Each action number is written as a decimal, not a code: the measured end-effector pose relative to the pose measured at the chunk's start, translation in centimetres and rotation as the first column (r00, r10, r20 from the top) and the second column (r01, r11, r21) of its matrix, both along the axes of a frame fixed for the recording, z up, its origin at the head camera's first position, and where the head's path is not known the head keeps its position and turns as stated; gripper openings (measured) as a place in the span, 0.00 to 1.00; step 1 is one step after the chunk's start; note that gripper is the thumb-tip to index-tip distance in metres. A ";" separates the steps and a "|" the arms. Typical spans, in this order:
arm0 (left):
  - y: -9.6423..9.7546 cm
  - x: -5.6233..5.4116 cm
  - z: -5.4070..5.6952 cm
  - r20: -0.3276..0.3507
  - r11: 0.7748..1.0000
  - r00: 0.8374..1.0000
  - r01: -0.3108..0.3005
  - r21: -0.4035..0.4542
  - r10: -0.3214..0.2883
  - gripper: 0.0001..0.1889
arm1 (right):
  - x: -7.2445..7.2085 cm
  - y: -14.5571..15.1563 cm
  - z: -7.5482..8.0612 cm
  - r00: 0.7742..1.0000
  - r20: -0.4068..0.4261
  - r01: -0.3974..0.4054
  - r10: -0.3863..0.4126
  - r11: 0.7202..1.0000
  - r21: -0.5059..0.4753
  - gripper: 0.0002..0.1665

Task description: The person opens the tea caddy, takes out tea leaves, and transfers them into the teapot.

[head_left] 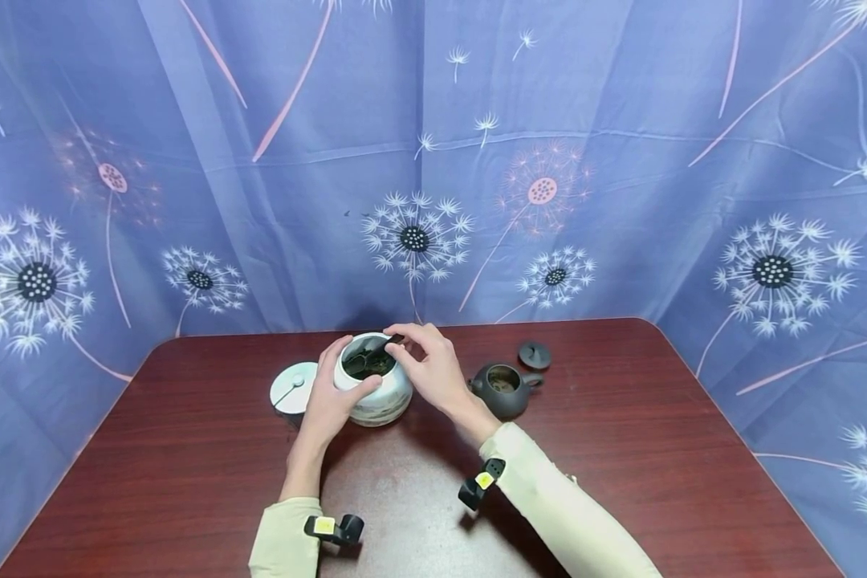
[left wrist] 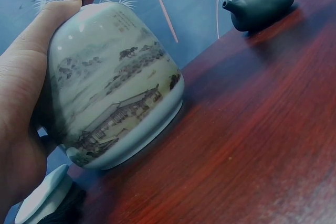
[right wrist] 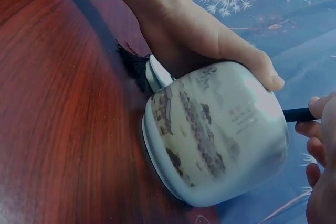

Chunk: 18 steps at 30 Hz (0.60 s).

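Note:
A white porcelain tea jar [head_left: 381,401], painted with a landscape of hills and a long building, stands lidless on the table. My left hand [head_left: 330,399] grips it from the left, thumb along the near side of the rim. Dark leaves [head_left: 368,365] show through its mouth. Over the right side of the rim, my right hand [head_left: 429,365] pinches the slim dark handle of what looks like a tea scoop [right wrist: 297,115]. Its other end reaches down into the jar, partly hidden among the dark contents. The right wrist view shows my right hand's fingers [right wrist: 315,153] curled by the handle.
The jar's white lid [head_left: 294,385] lies beside my left hand, with a dark tassel [right wrist: 134,66]. To the right stands a dark teapot [head_left: 502,401] without its cover, something brownish inside. The small teapot lid [head_left: 534,355] rests behind it. A blue dandelion-print curtain [head_left: 419,160] hangs behind the reddish-brown table [head_left: 621,449].

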<state>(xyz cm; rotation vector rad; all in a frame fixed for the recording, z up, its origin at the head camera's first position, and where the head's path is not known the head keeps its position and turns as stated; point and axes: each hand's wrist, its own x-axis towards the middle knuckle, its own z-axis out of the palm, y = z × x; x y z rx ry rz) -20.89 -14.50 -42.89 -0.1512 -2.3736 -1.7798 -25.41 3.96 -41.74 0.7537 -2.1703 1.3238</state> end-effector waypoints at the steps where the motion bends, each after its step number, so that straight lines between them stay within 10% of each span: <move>1: 0.0 0.0 0.0 0.000 1.000 1.000 -0.001 0.001 0.001 0.43 | 0.1 -0.1 0.0 1.000 0.001 0.001 -0.001 1.000 0.010 0.12; 18: 0.0 0.1 0.1 0.006 1.000 1.000 0.001 0.004 -0.001 0.43 | 1.2 0.0 0.1 0.991 0.130 -0.024 0.014 0.997 0.076 0.10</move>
